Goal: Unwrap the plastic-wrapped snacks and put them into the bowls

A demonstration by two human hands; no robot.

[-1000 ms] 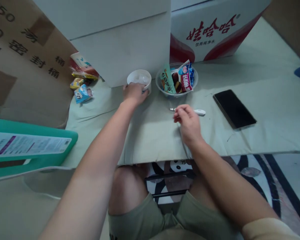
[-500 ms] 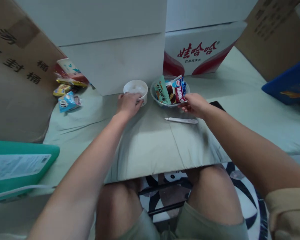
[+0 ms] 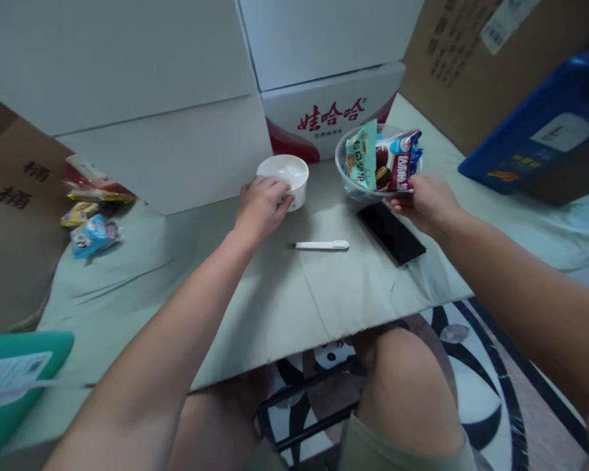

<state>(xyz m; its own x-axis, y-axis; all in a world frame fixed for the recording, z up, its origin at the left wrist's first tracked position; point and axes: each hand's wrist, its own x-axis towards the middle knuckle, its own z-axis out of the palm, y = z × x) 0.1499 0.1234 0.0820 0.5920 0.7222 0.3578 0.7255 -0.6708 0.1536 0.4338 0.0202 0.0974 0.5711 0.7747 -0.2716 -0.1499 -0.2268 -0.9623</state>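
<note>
My left hand (image 3: 264, 208) is closed on the near left rim of a white round tub (image 3: 299, 196), its fingers reaching over the edge. Inside the tub there is something pale that I cannot make out. On the right, my right hand (image 3: 425, 201) grips the near right rim of a clear plastic bowl (image 3: 341, 163). Upright in that bowl stand snack packets, among them a green packet (image 3: 366, 157) and a purple-and-white packet (image 3: 397, 160). A slim white pen-like tool (image 3: 322, 245) lies in front of the tub. Just below the bowl rests a black phone (image 3: 393, 232).
White cartons (image 3: 177, 157) and a red-lettered box (image 3: 331, 118) wall off the back. Several snack packets (image 3: 95, 235) lie at the left. A green container (image 3: 27, 376) sits front left, a blue container (image 3: 535, 131) at right. The cloth-covered table's front edge (image 3: 324, 343) is above my knees.
My view has turned to the right. Both the tub and the snack bowl have shifted right relative to the white tool, and the gap between them has widened. More of the phone shows.
</note>
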